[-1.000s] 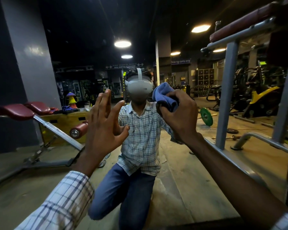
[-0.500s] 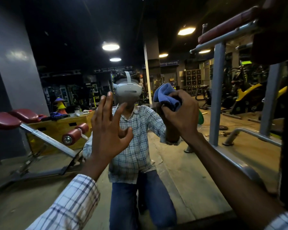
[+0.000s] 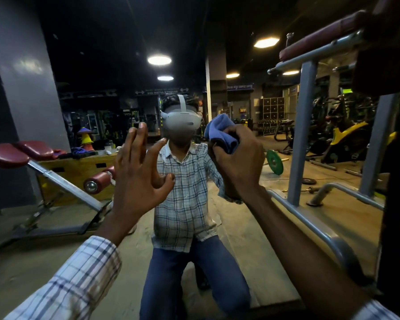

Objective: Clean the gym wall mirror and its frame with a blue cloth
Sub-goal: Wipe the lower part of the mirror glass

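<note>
Mirror [image 3: 56, 54] reflects dim gym floor [image 3: 252, 227]; left hand [image 3: 139, 181] splayed, right hand [image 3: 240, 162] grips blue cloth [image 3: 222, 132].

I can read nothing for certain from here. A dark banner [image 3: 161, 91] high in the middle of my view carries a line of pale lettering with a mark at each end, but it is too small and blurred to make out. A purple sign [image 3: 240, 86] to its right is equally unreadable.

Dim gym, dark ceiling [image 3: 102, 31] w/ round lights [image 3: 159, 60], grey pillar [image 3: 28, 72], red-padded bench [image 3: 7, 155] left, green plate [image 3: 274, 162] on floor [image 3: 32, 262].
</note>
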{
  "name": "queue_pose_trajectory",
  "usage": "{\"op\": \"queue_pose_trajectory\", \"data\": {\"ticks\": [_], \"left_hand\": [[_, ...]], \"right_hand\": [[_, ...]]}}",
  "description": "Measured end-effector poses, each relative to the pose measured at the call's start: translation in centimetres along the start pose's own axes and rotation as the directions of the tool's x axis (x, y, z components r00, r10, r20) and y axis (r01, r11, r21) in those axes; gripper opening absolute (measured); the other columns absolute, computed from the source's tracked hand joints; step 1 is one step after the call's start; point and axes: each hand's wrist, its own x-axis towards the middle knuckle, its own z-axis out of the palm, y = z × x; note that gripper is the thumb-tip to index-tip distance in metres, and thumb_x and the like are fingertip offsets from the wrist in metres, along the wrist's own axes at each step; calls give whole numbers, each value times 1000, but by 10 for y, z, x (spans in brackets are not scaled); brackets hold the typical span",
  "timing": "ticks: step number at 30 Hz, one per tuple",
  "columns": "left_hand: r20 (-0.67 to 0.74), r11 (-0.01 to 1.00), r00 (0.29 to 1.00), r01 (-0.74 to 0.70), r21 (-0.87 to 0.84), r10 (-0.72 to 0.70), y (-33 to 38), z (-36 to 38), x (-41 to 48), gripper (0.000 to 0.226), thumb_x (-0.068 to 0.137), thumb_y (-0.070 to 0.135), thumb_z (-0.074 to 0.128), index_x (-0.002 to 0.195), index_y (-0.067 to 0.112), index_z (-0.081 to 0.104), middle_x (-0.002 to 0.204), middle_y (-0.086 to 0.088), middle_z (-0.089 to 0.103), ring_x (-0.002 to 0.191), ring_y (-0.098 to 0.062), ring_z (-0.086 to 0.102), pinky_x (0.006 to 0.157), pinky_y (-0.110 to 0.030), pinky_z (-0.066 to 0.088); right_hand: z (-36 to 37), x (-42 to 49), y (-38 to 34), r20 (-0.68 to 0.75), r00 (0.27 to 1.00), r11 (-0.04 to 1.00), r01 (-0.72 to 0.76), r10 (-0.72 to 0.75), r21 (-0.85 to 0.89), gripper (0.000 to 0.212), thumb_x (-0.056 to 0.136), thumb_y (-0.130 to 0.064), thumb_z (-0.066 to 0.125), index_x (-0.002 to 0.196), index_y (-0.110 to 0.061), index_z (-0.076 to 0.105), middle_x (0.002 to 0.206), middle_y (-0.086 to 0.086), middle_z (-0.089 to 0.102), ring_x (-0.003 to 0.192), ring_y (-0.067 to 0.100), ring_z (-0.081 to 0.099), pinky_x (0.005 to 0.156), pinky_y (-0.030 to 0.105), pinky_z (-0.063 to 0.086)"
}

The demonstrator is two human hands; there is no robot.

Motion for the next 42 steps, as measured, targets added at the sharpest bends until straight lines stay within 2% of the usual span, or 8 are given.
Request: {"op": "queue_pose_trajectory", "data": {"ticks": [7,12,16,21,25,31,38,42], "left_hand": [[29,999,999,44,-17,-43,8,1,-2,84,83,44,79,155,22,41,174,-7,-1,161,-27,-4,126,-57,13],[37,998,997,62,-2,-61,10,0,0,81,84,52,70,155,25,41,175,-5,-2,161,-25,-5,125,-52,9],[66,998,996,53,13,-54,9,-3,-1,85,85,53,69,158,26,37,175,-4,-4,161,-24,-6,126,-54,8],[60,998,996,67,10,-67,13,-4,0,84,84,54,69,157,25,39,175,-5,-2,161,-24,-7,127,-57,11],[60,998,996,67,3,-67,13,-3,-1,85,83,53,70,157,25,39,175,-4,-4,161,-24,-7,127,-55,8],[68,998,996,65,4,-65,13,-6,-1,84,84,55,68,157,25,38,175,-5,-3,161,-25,-5,126,-58,12],[82,997,994,70,30,-72,10,-5,-1,87,83,58,69,158,26,38,175,-4,-5,161,-25,-5,126,-54,11],[76,997,994,77,16,-78,12,-3,-1,87,83,58,68,158,26,37,175,-4,-3,161,-25,-4,126,-58,14]], "right_hand": [[-4,-25,-1,501,771,907,417,-392,68,32,78,-28,78,106,-18,67,108,2,69,96,22,63,83,43,56],[-10,-18,6,162,987,998,2,-11,56,30,82,-23,81,108,-16,68,103,-3,69,84,8,58,72,11,48],[-19,-43,6,550,743,916,387,-380,108,40,79,-21,81,116,-19,67,116,3,71,102,20,66,95,44,55],[-42,74,10,92,995,999,34,-31,-36,34,89,-25,76,121,-18,65,114,-6,65,89,-1,55,73,9,47],[-53,101,23,-162,954,958,-224,253,182,31,90,-20,76,118,-13,65,114,-4,67,83,-4,61,71,12,55],[-28,42,0,460,817,922,387,-347,8,30,83,-28,79,108,-18,67,104,0,69,88,16,64,79,38,59],[-24,51,10,-68,989,991,-130,132,20,33,87,-22,78,116,-15,64,115,-3,63,93,3,52,70,9,41],[-9,-2,7,300,933,980,191,-198,54,32,83,-22,79,111,-17,65,113,0,66,93,11,62,78,24,57]]}}
